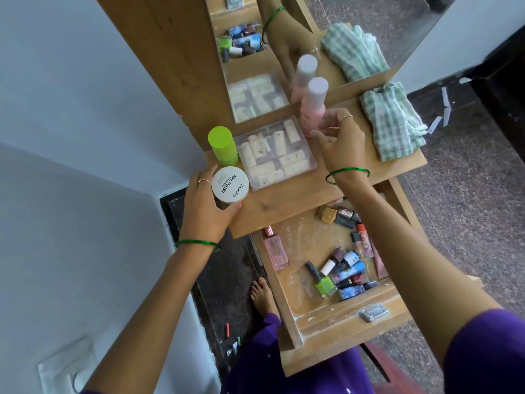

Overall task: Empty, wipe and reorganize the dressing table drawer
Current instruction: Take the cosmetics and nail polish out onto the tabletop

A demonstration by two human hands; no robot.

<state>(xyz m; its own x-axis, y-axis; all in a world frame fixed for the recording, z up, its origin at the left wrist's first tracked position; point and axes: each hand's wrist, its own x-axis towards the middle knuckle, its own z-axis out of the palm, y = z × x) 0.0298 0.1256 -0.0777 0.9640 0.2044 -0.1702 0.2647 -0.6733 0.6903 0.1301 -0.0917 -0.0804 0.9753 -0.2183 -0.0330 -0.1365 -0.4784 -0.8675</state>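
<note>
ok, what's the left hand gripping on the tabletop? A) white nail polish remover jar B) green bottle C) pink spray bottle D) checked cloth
A: the left hand curls round the white round jar with NAIL POLISH on its lid, in front of the green bottle; the right hand holds the pink bottle.

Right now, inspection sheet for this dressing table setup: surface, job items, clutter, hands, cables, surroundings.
Surface: wooden tabletop against a mirror.
Job's things: open drawer, white residue on its floor; nail polish bottles and a pink perfume bottle inside.
Clutter: clear box of tubes, green bottle, checked cloth on the tabletop.
Hands: left hand grips a white nail polish jar; right hand has its fingers around a pink bottle.
Cables: nothing seen.
Surroundings: white wall, speckled floor.
</note>
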